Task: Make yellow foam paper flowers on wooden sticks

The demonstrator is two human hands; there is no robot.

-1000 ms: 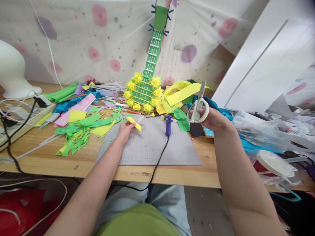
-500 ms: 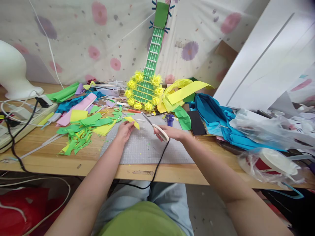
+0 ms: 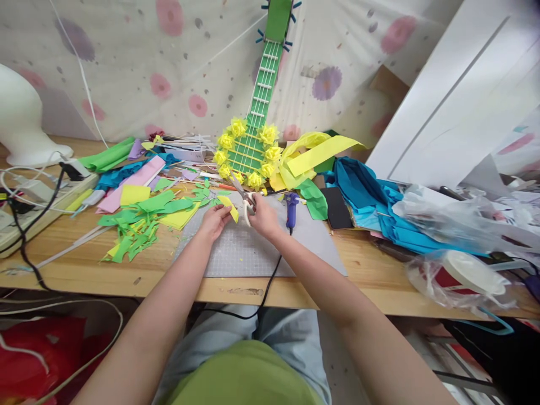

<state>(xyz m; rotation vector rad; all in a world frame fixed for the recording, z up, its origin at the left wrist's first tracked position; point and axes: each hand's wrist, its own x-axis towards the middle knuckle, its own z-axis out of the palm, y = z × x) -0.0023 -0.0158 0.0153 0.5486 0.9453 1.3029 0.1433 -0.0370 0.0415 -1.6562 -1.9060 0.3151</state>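
Note:
Between the fingertips of my left hand (image 3: 215, 221) is a small yellow paper piece (image 3: 228, 207), held over the grey cutting mat (image 3: 236, 259). My right hand (image 3: 264, 216) is closed around the white handles of a pair of scissors (image 3: 247, 209). Their blades point up and to the left, just past the paper's upper right side; I cannot tell whether they touch it. Right of this hand lies a purple glue gun (image 3: 291, 211) on the mat. Green paper leaves (image 3: 205, 193) lie beyond my left hand.
A green guitar model (image 3: 250, 149) with yellow paper flowers leans at the back. Green and yellow scraps (image 3: 139, 225) pile up on the left, beside a power strip (image 3: 46, 205). Blue crepe paper (image 3: 363, 191) and a bagged white-and-red roll (image 3: 468, 275) occupy the right. A black cord (image 3: 270, 281) crosses the table edge.
My right hand has moved left with the scissors, bringing them close to the yellow paper and turning the blades more upward. The glue gun now shows more fully. My left hand has hardly moved.

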